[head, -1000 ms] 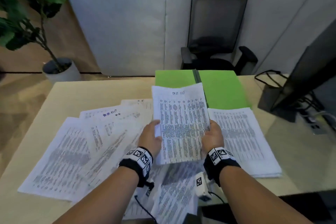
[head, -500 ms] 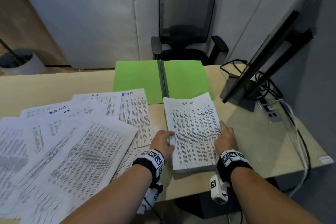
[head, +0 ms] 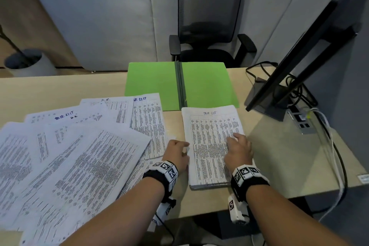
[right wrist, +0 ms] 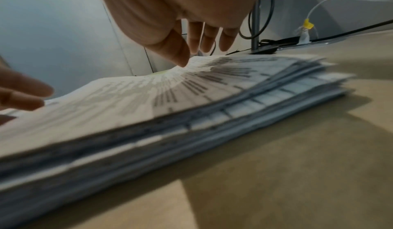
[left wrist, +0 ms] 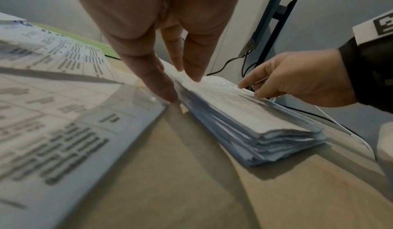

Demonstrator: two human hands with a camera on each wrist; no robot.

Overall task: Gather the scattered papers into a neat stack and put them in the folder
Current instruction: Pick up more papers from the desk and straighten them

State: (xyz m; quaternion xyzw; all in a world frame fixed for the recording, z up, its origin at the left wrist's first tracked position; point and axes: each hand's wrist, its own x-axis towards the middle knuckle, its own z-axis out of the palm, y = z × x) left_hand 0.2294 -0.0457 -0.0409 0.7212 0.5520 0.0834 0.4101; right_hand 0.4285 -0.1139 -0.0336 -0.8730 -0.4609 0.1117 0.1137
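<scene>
A squared stack of printed papers (head: 209, 136) headed "TASK LIST" lies on the table just in front of the open green folder (head: 153, 84). My left hand (head: 176, 151) stands at the stack's left edge with straight fingers (left wrist: 165, 88) touching its side. My right hand (head: 238, 149) rests on top of the stack near its right edge, with the thumb and fingertips (right wrist: 180, 57) on the top sheet. Several loose sheets (head: 79, 156) lie fanned out over the left half of the table. In the wrist views the stack (left wrist: 244, 115) (right wrist: 170, 98) shows slightly uneven edges.
A monitor (head: 299, 56) on its stand occupies the right rear of the wooden table (head: 279, 156), with a power strip (head: 301, 122) and cables beside it. An office chair (head: 209, 16) stands behind the folder. A plant pot (head: 30, 64) sits on the floor at far left.
The sheet held up in both hands was carried right and laid on the stack. Since then my right hand has slid from the stack's right edge onto its top.
</scene>
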